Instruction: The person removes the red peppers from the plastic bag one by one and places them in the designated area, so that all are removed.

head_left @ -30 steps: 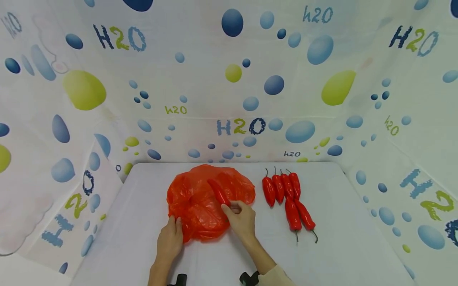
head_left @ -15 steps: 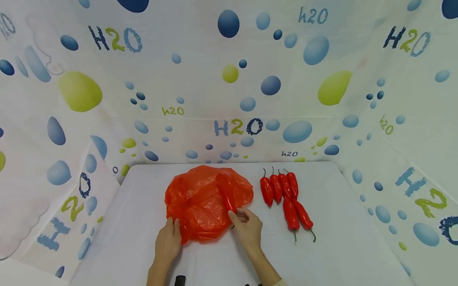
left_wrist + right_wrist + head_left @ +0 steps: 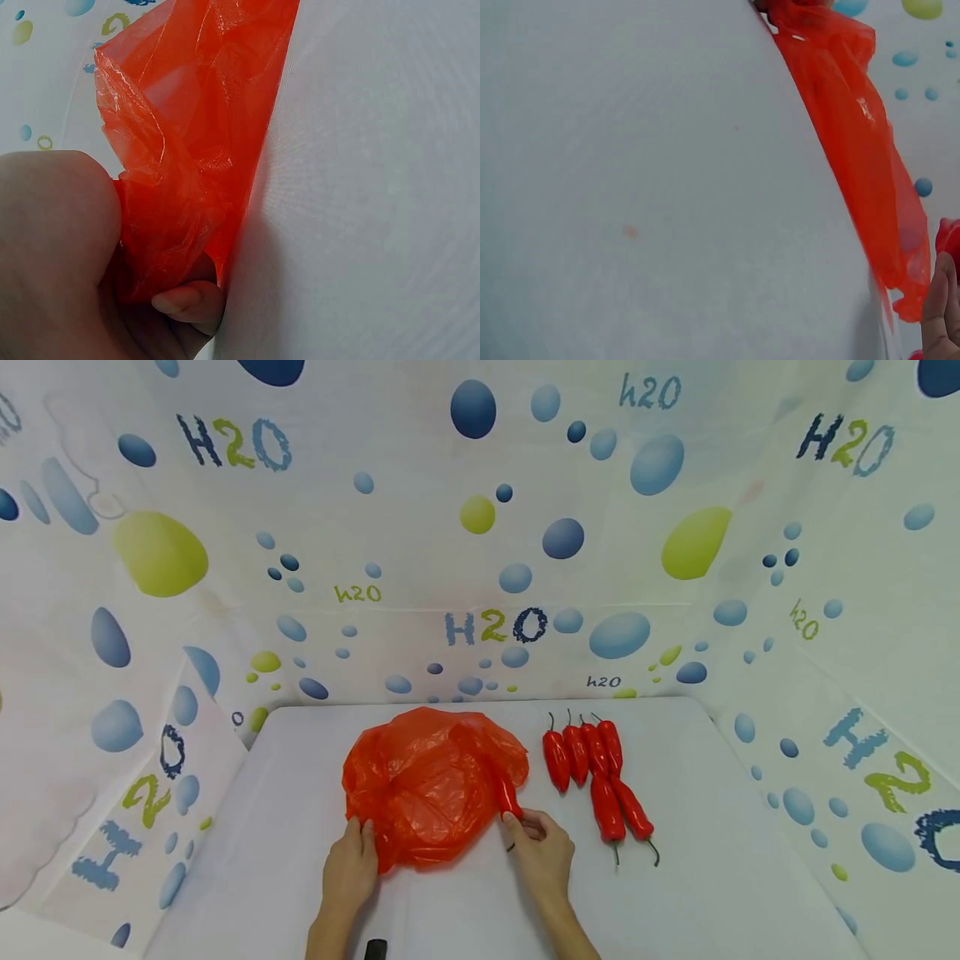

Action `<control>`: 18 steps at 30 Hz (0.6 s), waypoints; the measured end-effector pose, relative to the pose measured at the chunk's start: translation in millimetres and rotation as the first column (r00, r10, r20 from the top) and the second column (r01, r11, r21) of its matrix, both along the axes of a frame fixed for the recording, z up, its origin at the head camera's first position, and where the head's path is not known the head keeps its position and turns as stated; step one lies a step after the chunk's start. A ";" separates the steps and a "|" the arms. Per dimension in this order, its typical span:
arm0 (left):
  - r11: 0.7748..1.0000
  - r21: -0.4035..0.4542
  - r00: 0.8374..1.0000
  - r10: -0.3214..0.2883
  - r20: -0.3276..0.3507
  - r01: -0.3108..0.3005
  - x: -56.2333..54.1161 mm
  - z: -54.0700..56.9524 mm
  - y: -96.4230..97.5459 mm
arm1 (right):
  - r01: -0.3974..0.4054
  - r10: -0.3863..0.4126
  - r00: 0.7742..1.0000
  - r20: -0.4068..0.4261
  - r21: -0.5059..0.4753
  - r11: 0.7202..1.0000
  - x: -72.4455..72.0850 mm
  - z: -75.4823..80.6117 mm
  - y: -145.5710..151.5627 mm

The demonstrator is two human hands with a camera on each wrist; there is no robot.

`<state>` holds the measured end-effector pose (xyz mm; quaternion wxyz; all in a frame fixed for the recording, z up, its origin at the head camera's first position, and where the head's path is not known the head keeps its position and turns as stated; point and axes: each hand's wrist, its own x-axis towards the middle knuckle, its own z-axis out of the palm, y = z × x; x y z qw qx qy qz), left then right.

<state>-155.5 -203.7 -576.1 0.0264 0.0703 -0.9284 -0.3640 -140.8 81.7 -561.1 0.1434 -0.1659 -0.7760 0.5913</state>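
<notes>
A crumpled, see-through red plastic bag [image 3: 431, 793] lies on the white table. At its near left edge my left hand [image 3: 348, 864] grips the bag; in the left wrist view the film passes between thumb and fingers. My right hand [image 3: 546, 852] pinches a glossy red chili pepper [image 3: 507, 793] near its stem end. That pepper points away from me, its far end overlapping the bag's right side. Only the fingers of the right hand [image 3: 939, 319] show at the right wrist view's edge, beside the red pepper.
Right of the bag, several red chili peppers [image 3: 557, 762] lie in a back row with stems pointing away. Two more peppers [image 3: 606, 806] lie in front, stems toward me. A patterned cloth backdrop [image 3: 480, 568] rises behind the table [image 3: 712, 860].
My right hand has drawn the pepper rightward and toward me, from over the bag to its right edge. The left hand stays on the bag. The head view has shifted slightly.
</notes>
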 end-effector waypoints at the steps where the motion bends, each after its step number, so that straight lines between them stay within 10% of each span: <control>1: 1.000 0.000 1.000 0.000 -0.001 0.000 0.1 0.2 0.3 | 0.016 -0.016 1.000 0.007 -0.002 1.000 1.2 0.2 2.8; 18: 1.000 -0.010 1.000 -0.004 0.007 0.004 -0.9 -1.5 1.1 | 0.147 -0.149 0.984 0.102 0.022 0.989 10.0 -9.2 37.8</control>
